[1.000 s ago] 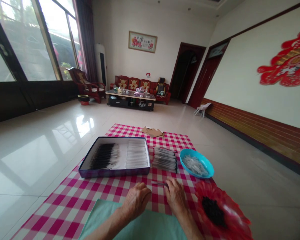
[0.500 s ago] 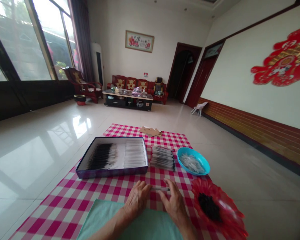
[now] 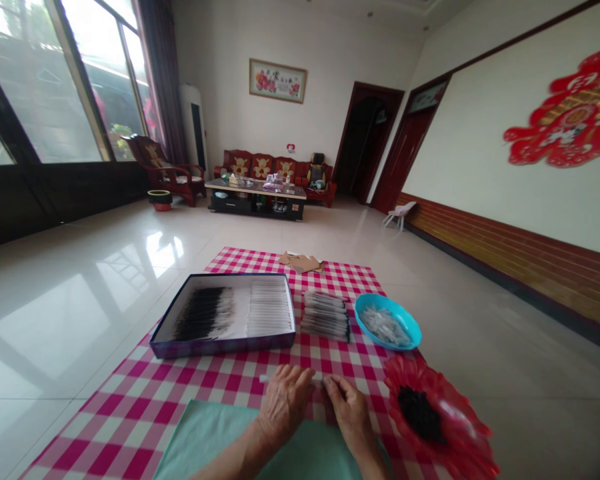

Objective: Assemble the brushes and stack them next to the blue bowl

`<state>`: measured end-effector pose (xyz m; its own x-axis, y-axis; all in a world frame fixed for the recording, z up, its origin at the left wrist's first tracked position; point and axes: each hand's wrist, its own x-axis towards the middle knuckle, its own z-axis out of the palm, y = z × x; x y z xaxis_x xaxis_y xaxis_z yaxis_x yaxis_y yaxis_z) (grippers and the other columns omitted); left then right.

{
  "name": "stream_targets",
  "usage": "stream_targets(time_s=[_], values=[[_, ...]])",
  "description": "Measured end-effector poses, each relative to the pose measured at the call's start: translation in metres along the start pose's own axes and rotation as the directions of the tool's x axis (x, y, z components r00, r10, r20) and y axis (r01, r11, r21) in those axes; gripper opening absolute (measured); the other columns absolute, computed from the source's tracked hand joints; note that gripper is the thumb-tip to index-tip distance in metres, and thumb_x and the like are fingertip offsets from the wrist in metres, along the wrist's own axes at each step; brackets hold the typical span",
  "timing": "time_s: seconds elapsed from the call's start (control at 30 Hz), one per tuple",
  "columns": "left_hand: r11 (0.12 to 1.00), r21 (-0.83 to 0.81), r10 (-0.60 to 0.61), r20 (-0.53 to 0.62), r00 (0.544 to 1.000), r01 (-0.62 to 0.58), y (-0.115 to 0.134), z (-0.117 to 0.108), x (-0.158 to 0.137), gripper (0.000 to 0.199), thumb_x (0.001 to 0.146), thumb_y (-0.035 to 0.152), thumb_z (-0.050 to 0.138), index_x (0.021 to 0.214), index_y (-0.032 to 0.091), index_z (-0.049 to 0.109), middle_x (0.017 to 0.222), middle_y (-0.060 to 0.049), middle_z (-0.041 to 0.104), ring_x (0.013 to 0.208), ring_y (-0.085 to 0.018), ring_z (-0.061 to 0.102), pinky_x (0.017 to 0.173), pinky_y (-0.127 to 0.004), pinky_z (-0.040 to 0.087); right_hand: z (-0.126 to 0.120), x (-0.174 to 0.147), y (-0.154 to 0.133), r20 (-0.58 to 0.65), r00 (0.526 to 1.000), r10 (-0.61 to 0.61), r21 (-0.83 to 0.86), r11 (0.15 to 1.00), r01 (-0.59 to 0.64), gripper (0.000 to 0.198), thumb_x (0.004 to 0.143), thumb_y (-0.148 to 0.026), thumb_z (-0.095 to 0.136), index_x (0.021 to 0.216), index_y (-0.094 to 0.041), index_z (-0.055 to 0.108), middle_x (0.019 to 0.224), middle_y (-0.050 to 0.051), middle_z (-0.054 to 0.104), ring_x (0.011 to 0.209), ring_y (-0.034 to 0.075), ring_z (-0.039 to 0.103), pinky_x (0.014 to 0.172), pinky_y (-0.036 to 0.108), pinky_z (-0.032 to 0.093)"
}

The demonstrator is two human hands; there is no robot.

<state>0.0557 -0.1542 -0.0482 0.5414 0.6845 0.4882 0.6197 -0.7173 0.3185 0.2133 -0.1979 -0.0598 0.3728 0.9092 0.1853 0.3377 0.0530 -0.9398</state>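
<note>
My left hand [image 3: 286, 400] is closed around a slim, whitish pen barrel [image 3: 264, 379], whose left end sticks out past the knuckles. On the other side, my right hand [image 3: 349, 408] pinches the barrel's right end between thumb and fingers; the exact tip is hidden there. Both hands are above the front of the checked cloth, over the far edge of a mint-green cloth [image 3: 215, 433]. Beyond them lies a row of pens [image 3: 325, 317] with clear bodies and dark ends. Right of my right hand, a red petal-edged dish [image 3: 463, 420] holds small black pieces [image 3: 420, 413].
A shallow box [image 3: 225, 345] at left holds black-ended thin sticks [image 3: 200, 313] and whitish tubes [image 3: 269, 307]. A turquoise bowl [image 3: 413, 323] contains clear caps. Torn cardboard [image 3: 303, 262] rests on the far end of the pink checked tablecloth [image 3: 105, 427].
My right thumb and fingers, apart around the barrel's end before, have closed on it. The barrel has shifted left and now shows beyond my left hand.
</note>
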Motion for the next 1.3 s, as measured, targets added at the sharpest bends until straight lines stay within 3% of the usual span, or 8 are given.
stream_targets(time_s=[0.23,0.5,0.7,0.83,1.03,1.3], values=[[0.999,0.017,-0.044,-0.015,0.999,0.044,0.008,0.009,0.001,0.020,0.091,0.028,0.041,0.084,0.024,0.059,0.074,-0.002,0.057,0.070,-0.017,0.049,0.070,-0.033,0.033,0.000,-0.001,0.002,-0.051,0.994,-0.093,-0.142,0.986,0.085,0.037,0.078,-0.053,0.054,0.076,-0.019,0.070,0.072,0.007,0.073,0.065,0.021,0.067,0.059,0.025,0.053],[0.998,0.026,-0.051,0.053,0.997,0.050,0.007,0.009,0.000,0.017,0.090,0.023,0.042,0.083,0.025,0.057,0.071,-0.001,0.055,0.069,-0.017,0.048,0.069,-0.032,0.031,-0.004,0.001,0.003,0.048,0.998,0.032,0.008,0.999,-0.032,0.034,0.076,-0.049,0.059,0.080,-0.016,0.068,0.072,0.005,0.070,0.066,0.020,0.064,0.060,0.026,0.052],[0.999,0.014,-0.053,0.051,0.997,0.052,0.006,0.010,0.000,0.019,0.090,0.023,0.040,0.082,0.024,0.057,0.071,-0.001,0.054,0.068,-0.017,0.047,0.068,-0.032,0.030,-0.008,0.001,0.002,0.098,0.995,-0.004,0.107,0.994,-0.007,0.026,0.074,-0.042,0.065,0.083,-0.017,0.068,0.082,0.006,0.070,0.079,0.023,0.065,0.073,0.031,0.052],[0.998,0.004,-0.058,0.041,0.997,0.058,0.005,0.011,-0.001,0.018,0.090,0.025,0.041,0.083,0.025,0.057,0.071,-0.001,0.054,0.068,-0.017,0.047,0.067,-0.032,0.030,-0.004,-0.001,0.004,0.123,0.992,-0.015,0.201,0.980,-0.010,0.032,0.075,-0.040,0.064,0.098,-0.017,0.062,0.094,0.009,0.068,0.089,0.024,0.065,0.077,0.033,0.053],[0.998,0.027,-0.064,0.012,0.998,0.064,0.005,0.013,-0.002,0.020,0.091,0.024,0.040,0.079,0.024,0.056,0.070,-0.001,0.054,0.067,-0.017,0.047,0.067,-0.031,0.030,0.001,-0.002,0.006,0.030,0.999,-0.044,-0.053,0.998,0.046,0.030,0.083,-0.044,0.052,0.081,-0.018,0.066,0.077,0.007,0.070,0.073,0.021,0.065,0.068,0.027,0.052],[0.999,0.008,-0.052,0.005,0.999,0.052,0.003,0.016,-0.002,0.018,0.091,0.025,0.041,0.082,0.024,0.057,0.070,0.000,0.054,0.068,-0.017,0.047,0.067,-0.030,0.031,-0.004,-0.005,0.008,0.095,0.993,-0.066,0.063,0.996,0.060,0.023,0.082,-0.038,0.056,0.090,-0.019,0.065,0.089,0.007,0.070,0.086,0.022,0.065,0.078,0.031,0.052]])
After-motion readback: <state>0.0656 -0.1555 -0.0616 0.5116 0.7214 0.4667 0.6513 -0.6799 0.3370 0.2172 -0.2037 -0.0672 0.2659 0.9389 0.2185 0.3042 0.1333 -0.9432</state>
